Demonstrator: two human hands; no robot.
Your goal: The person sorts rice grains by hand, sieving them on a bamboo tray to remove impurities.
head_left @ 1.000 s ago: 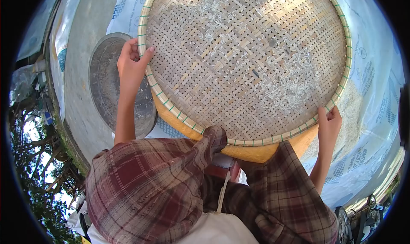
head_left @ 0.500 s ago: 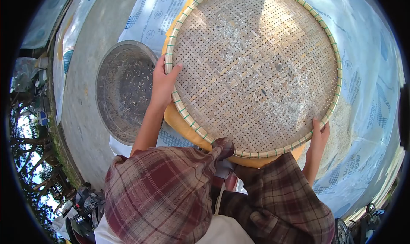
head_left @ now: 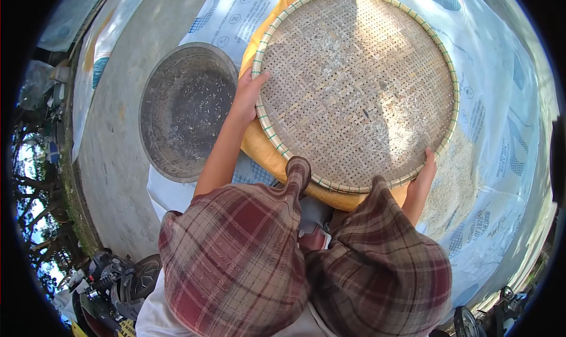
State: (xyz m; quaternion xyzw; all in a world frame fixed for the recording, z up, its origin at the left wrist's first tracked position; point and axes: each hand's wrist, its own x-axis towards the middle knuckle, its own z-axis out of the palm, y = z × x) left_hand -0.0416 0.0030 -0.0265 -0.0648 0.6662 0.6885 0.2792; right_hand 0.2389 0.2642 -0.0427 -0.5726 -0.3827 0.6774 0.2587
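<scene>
Both of my hands hold a large round woven bamboo winnowing tray (head_left: 330, 113) by its green-laced rim. My left hand (head_left: 249, 95) grips the left edge, thumb over the rim and fingers beneath, partly hidden. At the lower right edge, my right hand (head_left: 423, 175) is closed on the rim, its thumb on top. Pale grains lie scattered on the weave, thickest at the upper middle and lower right. Under the tray shows a yellow-orange sack or sheet (head_left: 265, 150).
Left of the tray stands a round grey metal basin (head_left: 162, 110) with a few grains in it. Printed white-blue sheeting (head_left: 495, 116) covers the ground, with a pile of pale grain (head_left: 451, 190) at the right. Motorbikes (head_left: 112, 290) are parked behind at lower left.
The tray has moved away from the camera and looks smaller, with both hands still on it. Its sunlit patch has shifted, and the basin appears slightly higher and further right.
</scene>
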